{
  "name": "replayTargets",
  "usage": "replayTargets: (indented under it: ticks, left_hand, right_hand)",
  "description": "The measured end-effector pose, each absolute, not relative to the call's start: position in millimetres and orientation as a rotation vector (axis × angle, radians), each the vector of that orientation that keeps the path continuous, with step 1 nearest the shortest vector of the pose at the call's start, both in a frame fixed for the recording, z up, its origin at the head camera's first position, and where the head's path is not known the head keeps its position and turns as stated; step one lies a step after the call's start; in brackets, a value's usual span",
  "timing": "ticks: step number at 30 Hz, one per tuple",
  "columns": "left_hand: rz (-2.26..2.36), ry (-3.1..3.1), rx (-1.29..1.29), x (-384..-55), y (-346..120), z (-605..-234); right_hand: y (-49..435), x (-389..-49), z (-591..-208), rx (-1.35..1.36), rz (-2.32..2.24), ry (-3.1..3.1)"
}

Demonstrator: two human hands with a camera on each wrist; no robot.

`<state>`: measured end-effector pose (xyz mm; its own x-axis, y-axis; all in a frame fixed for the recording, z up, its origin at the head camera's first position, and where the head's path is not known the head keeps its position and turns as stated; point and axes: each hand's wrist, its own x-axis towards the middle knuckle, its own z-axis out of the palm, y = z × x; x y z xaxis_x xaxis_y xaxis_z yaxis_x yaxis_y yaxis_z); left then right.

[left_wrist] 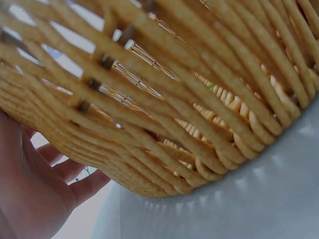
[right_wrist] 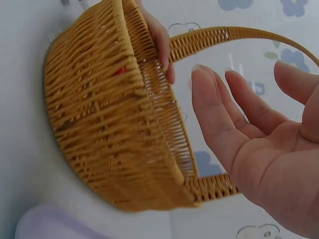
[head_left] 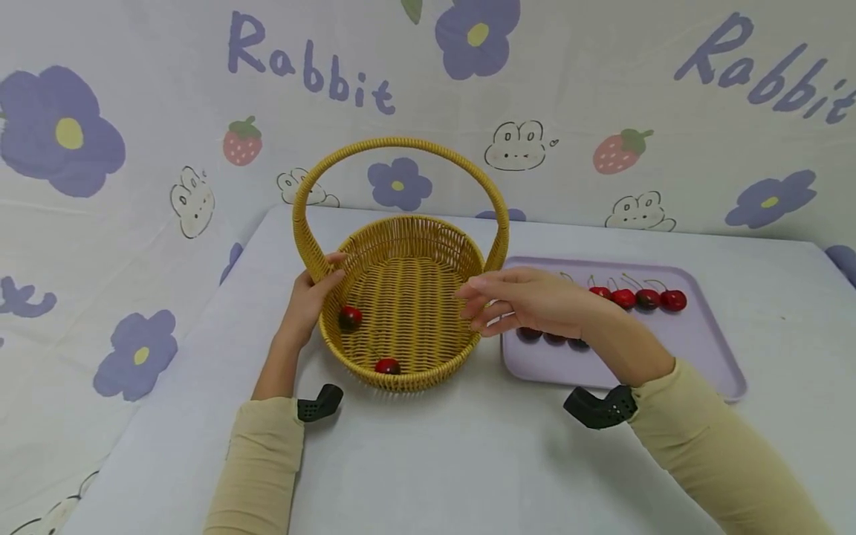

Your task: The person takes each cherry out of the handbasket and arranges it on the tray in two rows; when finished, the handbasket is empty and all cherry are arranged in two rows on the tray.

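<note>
A yellow woven basket (head_left: 401, 312) with a tall arched handle stands on the table, two dark red cherries (head_left: 387, 366) lying inside. At its left side, by the handle's foot, my left hand (head_left: 310, 297) grips the rim; part of that hand is hidden behind the weave in the left wrist view. My right hand (head_left: 518, 301) hovers over the basket's right edge. Its fingers (right_wrist: 212, 99) are loosely bent, with nothing between them in the right wrist view. Behind this hand, more cherries (head_left: 647, 299) with stems lie on a lilac tray (head_left: 702, 357), some of them covered by the hand.
The tray sits just right of the basket on a white-covered table (head_left: 428, 461). A white cloth (head_left: 428, 89) printed with flowers, rabbits and strawberries hangs behind. Black wrist devices (head_left: 602, 407) are worn at both cuffs. The basket's handle (head_left: 401, 141) arches high over its opening.
</note>
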<state>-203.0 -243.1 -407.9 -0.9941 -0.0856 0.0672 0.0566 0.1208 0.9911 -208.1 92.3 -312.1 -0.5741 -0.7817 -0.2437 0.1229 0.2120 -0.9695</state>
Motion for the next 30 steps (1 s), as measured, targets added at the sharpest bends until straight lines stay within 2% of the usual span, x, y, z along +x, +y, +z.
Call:
replayTargets:
  ticks: [18, 30]
  left_hand:
    - [-2.023, -2.275, 0.063, -203, -244, -408]
    - [-2.014, -2.276, 0.056, -203, -244, -408]
  right_hand:
    - [30, -220, -336, -0.609, -1.374, 1.724]
    - [-2, -214, -351, -0.573, -1.123, 1.961]
